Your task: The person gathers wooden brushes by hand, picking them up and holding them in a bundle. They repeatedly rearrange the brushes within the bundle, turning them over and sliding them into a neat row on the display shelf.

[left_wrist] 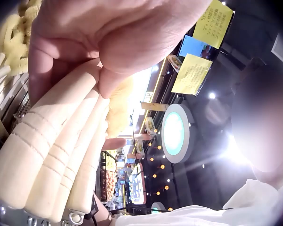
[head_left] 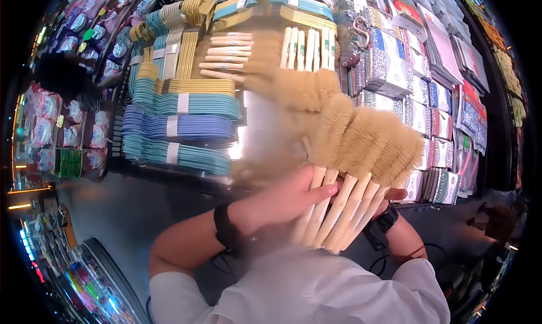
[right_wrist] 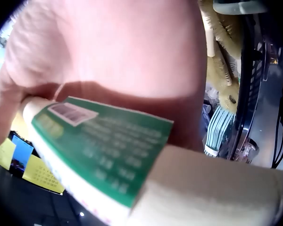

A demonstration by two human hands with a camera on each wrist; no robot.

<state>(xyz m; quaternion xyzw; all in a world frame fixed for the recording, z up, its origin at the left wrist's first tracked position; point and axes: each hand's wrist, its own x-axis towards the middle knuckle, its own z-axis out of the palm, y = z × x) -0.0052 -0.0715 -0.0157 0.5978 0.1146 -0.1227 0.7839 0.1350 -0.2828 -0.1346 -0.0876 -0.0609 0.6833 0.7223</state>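
Several brushes with tan bristles [head_left: 367,140] and pale wooden handles [head_left: 344,211] are held together over the person's lap, handles toward the body. The left hand [head_left: 288,197] grips them from the left, its thumb lying across the handles. In the left wrist view the left hand [left_wrist: 104,42] curls round the handles [left_wrist: 52,141], which end in small metal rings. On the right side the right hand [head_left: 392,197] is mostly hidden behind the bundle. Close up in the right wrist view, the right hand [right_wrist: 113,61] holds a handle bearing a green label [right_wrist: 104,146].
Bundled blue and purple hangers [head_left: 180,126] lie on the display at left. More brushes, handles [head_left: 307,47] pointing away, lie beyond the held ones. Packaged goods [head_left: 389,58] fill the right side. A shelf of small packs [head_left: 73,132] stands far left.
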